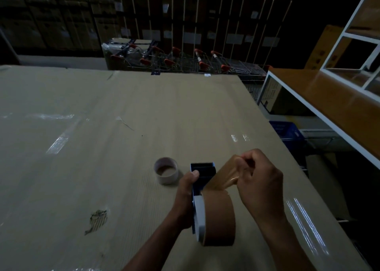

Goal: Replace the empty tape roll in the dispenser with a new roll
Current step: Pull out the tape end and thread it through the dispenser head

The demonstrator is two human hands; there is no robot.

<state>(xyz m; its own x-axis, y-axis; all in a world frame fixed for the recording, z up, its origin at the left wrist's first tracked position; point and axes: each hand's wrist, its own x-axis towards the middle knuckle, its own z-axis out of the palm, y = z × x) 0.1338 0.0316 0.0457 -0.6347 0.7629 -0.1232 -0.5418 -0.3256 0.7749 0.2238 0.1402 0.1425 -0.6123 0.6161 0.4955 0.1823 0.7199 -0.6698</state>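
left hand (pixel 186 190) grips blue plastic dispenser (pixel 202 176); right hand (pixel 259 180) pinches brown tape strip (pixel 222 177) | risk: we twist it, it sticks to itself

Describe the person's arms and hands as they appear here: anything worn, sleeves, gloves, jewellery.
Both arms come in from the bottom edge, bare as far as the frame shows: no sleeves in view. The left hand and the right hand wear no gloves. No watch, band or ring is visible on either wrist or on the fingers that show, though the dim light could hide something small.
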